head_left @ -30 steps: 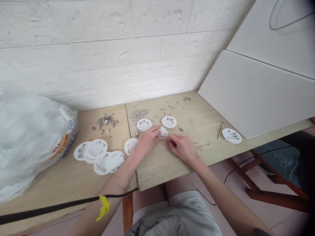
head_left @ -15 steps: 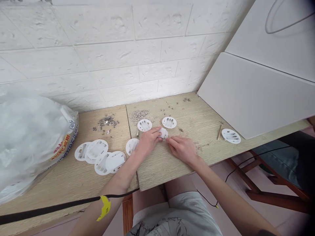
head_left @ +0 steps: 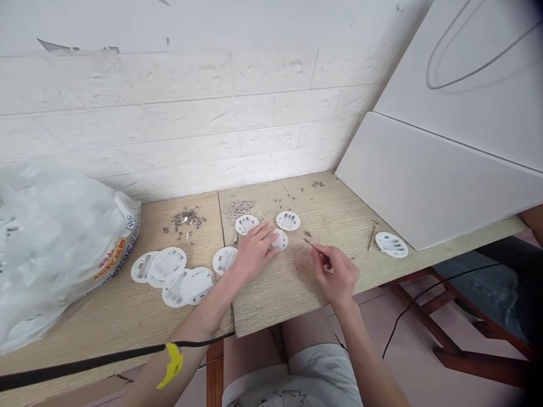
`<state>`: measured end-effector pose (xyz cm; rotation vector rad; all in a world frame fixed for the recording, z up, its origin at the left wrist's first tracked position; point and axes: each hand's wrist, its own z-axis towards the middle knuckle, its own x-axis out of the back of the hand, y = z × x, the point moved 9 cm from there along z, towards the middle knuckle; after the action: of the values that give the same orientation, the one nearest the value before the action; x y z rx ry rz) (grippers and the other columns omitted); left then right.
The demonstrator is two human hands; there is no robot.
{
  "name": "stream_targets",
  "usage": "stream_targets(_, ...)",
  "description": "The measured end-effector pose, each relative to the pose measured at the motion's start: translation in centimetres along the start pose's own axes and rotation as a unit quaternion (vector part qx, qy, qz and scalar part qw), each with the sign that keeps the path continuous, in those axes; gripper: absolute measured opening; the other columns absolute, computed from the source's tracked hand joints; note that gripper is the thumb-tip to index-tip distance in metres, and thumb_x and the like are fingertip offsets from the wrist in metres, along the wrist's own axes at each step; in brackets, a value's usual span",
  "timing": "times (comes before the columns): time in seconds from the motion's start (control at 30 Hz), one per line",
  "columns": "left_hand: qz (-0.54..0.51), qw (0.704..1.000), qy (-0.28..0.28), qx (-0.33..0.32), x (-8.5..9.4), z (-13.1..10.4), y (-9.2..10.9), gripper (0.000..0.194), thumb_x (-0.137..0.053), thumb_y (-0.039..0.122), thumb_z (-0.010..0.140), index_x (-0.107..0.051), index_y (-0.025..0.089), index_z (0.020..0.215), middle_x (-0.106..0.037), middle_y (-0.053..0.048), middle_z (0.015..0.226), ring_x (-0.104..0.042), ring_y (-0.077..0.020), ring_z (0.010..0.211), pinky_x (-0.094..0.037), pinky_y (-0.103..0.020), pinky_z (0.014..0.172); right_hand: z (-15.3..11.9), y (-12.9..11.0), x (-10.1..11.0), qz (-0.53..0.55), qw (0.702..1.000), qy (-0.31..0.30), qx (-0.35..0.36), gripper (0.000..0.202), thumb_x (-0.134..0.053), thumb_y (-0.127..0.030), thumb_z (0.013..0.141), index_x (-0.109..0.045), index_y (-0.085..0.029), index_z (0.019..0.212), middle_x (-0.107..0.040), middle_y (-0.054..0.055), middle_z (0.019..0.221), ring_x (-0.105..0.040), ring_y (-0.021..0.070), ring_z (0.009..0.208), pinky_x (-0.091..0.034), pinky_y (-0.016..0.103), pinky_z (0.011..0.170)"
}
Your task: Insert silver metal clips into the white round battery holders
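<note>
Half-open, the left hand (head_left: 257, 249) presses a white disc (head_left: 280, 241), seemingly steadying it. The right hand (head_left: 337, 273) pinches a thin tool (head_left: 309, 243), probably for precision.

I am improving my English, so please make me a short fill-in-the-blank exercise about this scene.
1. The left hand rests on a disc coloured ____.
2. In the picture, the right hand, pinching a thin stick, is to that disc's ____.
3. The tag on the black cable is coloured ____.
Missing words: white; right; yellow.
</note>
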<state>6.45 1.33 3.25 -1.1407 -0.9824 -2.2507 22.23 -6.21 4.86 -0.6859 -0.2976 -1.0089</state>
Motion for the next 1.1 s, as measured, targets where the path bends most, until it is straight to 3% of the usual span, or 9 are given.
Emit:
stream_targets(0.07, 0.002, 1.0, 0.009, -0.006, 1.2, -0.6, 0.5, 0.039, -0.06, 0.025, 0.082, -0.055, 0.021, 0.12, -0.056, -0.01, 0.129, -0.039, -0.025, 0.131, -0.038, -0.05, 0.105, -1.2, 2.4, 2.9, -0.027, 0.994, 0.065, -0.087, 0.013, -0.053, -0.024, 0.086, -0.062, -0.018, 0.092, -0.066, 0.006, 0.074, -0.054, 0.0128, 0.053, -0.043, 0.025, 0.053)
stream_targets(0.17, 0.004, 0.998, 0.052, 0.021, 4.1, -2.6, 0.9, 0.044, -0.054, 0.028, 0.086, -0.047, 0.025, 0.129, -0.049, -0.008, 0.136, -0.033, -0.0235, 0.135, -0.034, -0.049, 0.108, -2.3, 5.9, 7.0, -0.091, 0.978, 0.098, -0.158, 0.02, -0.054, -0.028, 0.085, -0.062, -0.016, 0.1, -0.068, 0.007, 0.077, -0.058, 0.0156, 0.058, -0.043, 0.027, 0.053)
stream_targets(0.27, 0.021, 0.994, 0.084, 0.068, 6.4, -5.5, 0.9, 0.043, -0.05, 0.026, 0.088, -0.046, 0.028, 0.13, -0.047, -0.005, 0.138, -0.031, -0.023, 0.136, -0.034, -0.047, 0.109, -1.7, 9.5, 10.0, -0.207, 0.964, 0.056, -0.158, 0.025, -0.05, -0.031, 0.086, -0.066, -0.017, 0.098, -0.068, 0.01, 0.091, -0.057, 0.0195, 0.067, -0.044, 0.033, 0.062)
stream_targets(0.37, 0.058, 0.99, 0.088, 0.095, 6.8, -8.1, 0.8, 0.044, -0.051, 0.025, 0.087, -0.044, 0.031, 0.13, -0.043, -0.004, 0.141, -0.03, -0.0242, 0.136, -0.034, -0.048, 0.109, -0.5, 13.6, 11.5, -0.255, 0.953, 0.008, -0.165, 0.029, -0.048, -0.037, 0.086, -0.068, -0.021, 0.099, -0.065, 0.008, 0.11, -0.057, 0.0263, 0.085, -0.044, 0.037, 0.067)
stream_targets(0.53, 0.115, 0.982, 0.106, 0.11, 5.6, -10.6, 0.2, 0.053, -0.053, 0.023, 0.085, -0.037, 0.03, 0.135, -0.039, -0.008, 0.143, -0.029, -0.0287, 0.136, -0.035, -0.053, 0.106, 0.4, 18.4, 9.2, -0.236, 0.939, -0.133, -0.214, 0.034, -0.044, -0.04, 0.085, -0.068, -0.022, 0.101, -0.064, 0.009, 0.11, -0.057, 0.0278, 0.087, -0.039, 0.034, 0.056)
stream_targets(0.63, 0.121, 0.98, 0.113, 0.108, 5.2, -11.1, 0.4, 0.053, -0.053, 0.021, 0.084, -0.037, 0.03, 0.134, -0.038, -0.009, 0.142, -0.028, -0.0294, 0.137, -0.033, -0.053, 0.107, 0.6, 18.4, 8.0, -0.226, 0.929, -0.147, -0.255, 0.039, -0.046, -0.045, 0.083, -0.067, -0.02, 0.103, -0.064, 0.012, 0.098, -0.057, 0.0231, 0.069, -0.033, 0.031, 0.048)
stream_targets(0.73, 0.119, 0.98, 0.109, 0.12, 5.2, -11.0, 0.4, 0.05, -0.05, 0.02, 0.086, -0.037, 0.029, 0.134, -0.039, -0.009, 0.141, -0.028, -0.0288, 0.136, -0.033, -0.053, 0.107, 0.7, 17.4, 6.3, -0.118, 0.938, -0.175, -0.274, 0.04, -0.045, -0.048, 0.082, -0.066, -0.02, 0.102, -0.065, 0.008, 0.084, -0.057, 0.0199, 0.065, -0.037, 0.03, 0.053)
stream_targets(0.93, 0.139, 0.98, 0.102, 0.1, 5.1, -10.8, 0.7, 0.045, -0.05, 0.02, 0.086, -0.041, 0.026, 0.13, -0.041, -0.01, 0.139, -0.027, -0.0288, 0.137, -0.033, -0.051, 0.106, 0.7, 18.5, 6.5, -0.154, 0.916, -0.193, -0.315, 0.045, -0.044, -0.049, 0.08, -0.066, -0.018, 0.105, -0.063, 0.011, 0.102, -0.057, 0.0224, 0.074, -0.036, 0.031, 0.057)
stream_targets(1.1, 0.153, 0.978, 0.096, 0.104, 4.8, -10.9, 0.5, 0.043, -0.049, 0.02, 0.087, -0.042, 0.025, 0.129, -0.043, -0.01, 0.138, -0.028, -0.0284, 0.136, -0.033, -0.05, 0.106, -0.5, 19.5, 5.3, -0.084, 0.901, -0.26, -0.337, 0.036, -0.053, -0.046, 0.072, -0.067, -0.016, 0.085, -0.065, 0.011, 0.088, -0.057, 0.0226, 0.073, -0.037, 0.03, 0.06)
